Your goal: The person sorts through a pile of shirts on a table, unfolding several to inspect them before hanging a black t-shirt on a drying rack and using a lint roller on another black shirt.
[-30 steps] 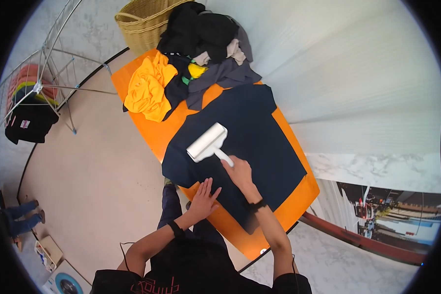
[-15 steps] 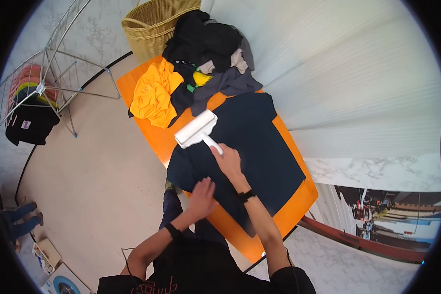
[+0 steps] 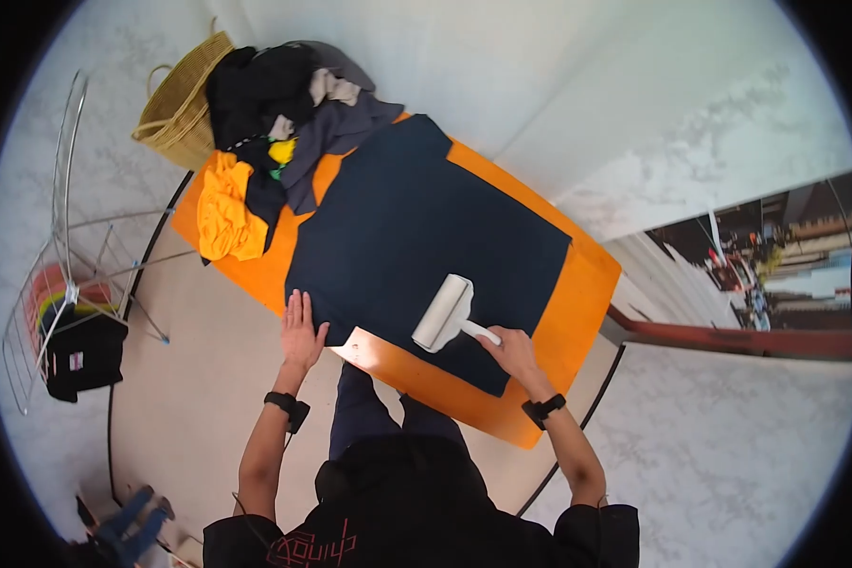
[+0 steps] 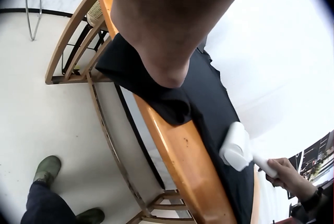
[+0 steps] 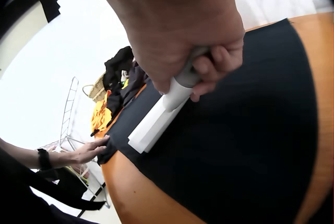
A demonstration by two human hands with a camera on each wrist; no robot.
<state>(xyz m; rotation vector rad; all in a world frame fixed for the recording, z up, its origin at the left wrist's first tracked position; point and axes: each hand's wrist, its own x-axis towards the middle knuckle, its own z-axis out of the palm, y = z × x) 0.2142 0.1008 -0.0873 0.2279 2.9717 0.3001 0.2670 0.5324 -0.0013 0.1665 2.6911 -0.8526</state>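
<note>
A dark navy T-shirt (image 3: 417, 227) lies spread flat over the orange table (image 3: 577, 303). My right hand (image 3: 514, 355) grips the handle of a white lint roller (image 3: 443, 312), whose roll is over the lower part of the shirt. In the right wrist view the fingers curl round the grey-and-white handle, and the roll (image 5: 156, 127) overlaps the dark cloth. With fingers straight, my left hand (image 3: 300, 331) rests on the shirt's sleeve at the table's near left edge. The left wrist view shows the sleeve cloth (image 4: 156, 96) bunched over that edge under this hand.
At the table's far end lie a crumpled yellow-orange garment (image 3: 227, 210) and a heap of dark clothes (image 3: 260, 90), beside a wicker basket (image 3: 175, 114). A metal drying rack (image 3: 71, 293) with hung clothes stands to the left. A white curtain (image 3: 502, 76) hangs along the far side.
My right hand has brought the lint roller from the shirt's upper left down to its lower right. The left hand has moved left onto the sleeve. The head view has shifted.
</note>
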